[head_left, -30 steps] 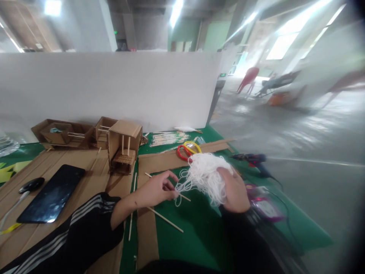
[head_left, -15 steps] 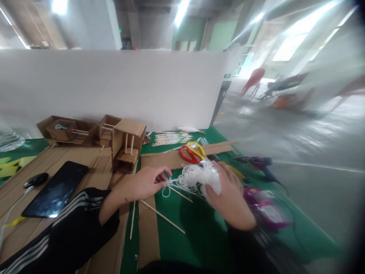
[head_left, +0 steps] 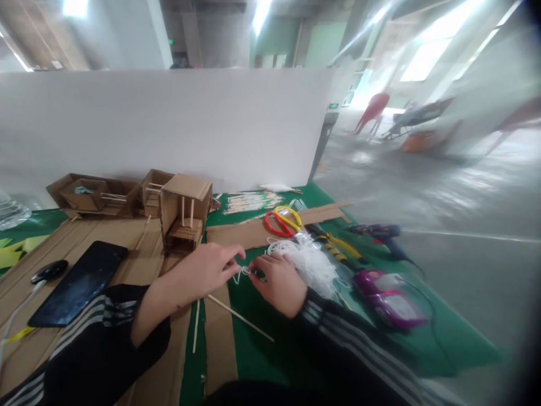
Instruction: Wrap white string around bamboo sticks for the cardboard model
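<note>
White string (head_left: 244,271) is stretched over the green table in the head view, with a small loop of it between my two hands. My left hand (head_left: 211,265) pinches the string between thumb and forefinger. Close beside it, my right hand (head_left: 281,282) also pinches the string with its fingertips. Behind my right hand lies a loose tangled heap of the same white string (head_left: 315,265). Scissors with one red and one yellow handle (head_left: 282,221) lie just beyond the heap. A thin wooden stick (head_left: 243,318) rests on the table in front of my hands.
Small cardboard structures (head_left: 186,208) stand at the back left, near a dark phone (head_left: 80,282) on cardboard. Wooden sticks (head_left: 251,202) lie at the back. At the right are yellow-handled pliers (head_left: 349,248), a hot glue gun (head_left: 380,232) and a purple device (head_left: 386,299).
My right hand has let go of the string heap, which now lies on the table. It has moved left to my left hand and pinches the string there.
</note>
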Motion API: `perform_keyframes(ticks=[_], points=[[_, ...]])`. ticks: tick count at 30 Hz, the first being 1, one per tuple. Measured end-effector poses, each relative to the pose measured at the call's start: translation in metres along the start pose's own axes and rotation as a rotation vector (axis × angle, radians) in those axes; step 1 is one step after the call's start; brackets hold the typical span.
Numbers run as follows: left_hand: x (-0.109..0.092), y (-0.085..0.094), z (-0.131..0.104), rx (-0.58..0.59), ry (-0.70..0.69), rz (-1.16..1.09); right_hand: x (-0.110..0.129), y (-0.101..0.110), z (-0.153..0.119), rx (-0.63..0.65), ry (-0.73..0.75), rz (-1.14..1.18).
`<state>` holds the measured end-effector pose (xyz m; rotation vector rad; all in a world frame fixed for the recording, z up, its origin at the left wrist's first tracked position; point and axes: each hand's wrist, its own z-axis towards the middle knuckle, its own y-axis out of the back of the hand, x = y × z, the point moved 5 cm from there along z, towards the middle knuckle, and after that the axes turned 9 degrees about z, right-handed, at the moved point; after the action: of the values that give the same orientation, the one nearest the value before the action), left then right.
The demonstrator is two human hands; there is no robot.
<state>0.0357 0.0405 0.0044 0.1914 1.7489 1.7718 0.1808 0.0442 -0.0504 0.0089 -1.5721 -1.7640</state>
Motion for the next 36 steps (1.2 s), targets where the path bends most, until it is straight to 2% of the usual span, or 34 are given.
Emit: perform_keyframes(ticks=[3,7,12,16,24,31,36], points=[[0.0,0.005,0.001,0.004,0.007,0.003,-0.001,-0.004,-0.001,-0.021,-0.006,0.01],[-0.003,0.01,0.003,-0.004,-0.023,-0.033,-0.002,0.0,-0.003,-0.114,-0.028,0.118],[-0.011,0.011,0.0,0.043,-0.089,-0.098,0.001,0.005,-0.002,-0.179,0.056,0.28],[-0.013,0.014,-0.002,0.057,-0.101,-0.096,-0.001,0.008,0.0,-0.201,0.066,0.28],[-0.002,0.016,-0.001,0.018,-0.004,-0.002,-0.01,0.018,-0.003,-0.265,-0.06,0.281],[-0.006,0.021,-0.003,0.002,0.029,0.0,-0.016,0.02,-0.004,-0.287,-0.112,0.25],[-0.002,0.012,-0.001,0.003,0.012,0.052,-0.014,0.022,-0.004,-0.312,-0.09,0.268]])
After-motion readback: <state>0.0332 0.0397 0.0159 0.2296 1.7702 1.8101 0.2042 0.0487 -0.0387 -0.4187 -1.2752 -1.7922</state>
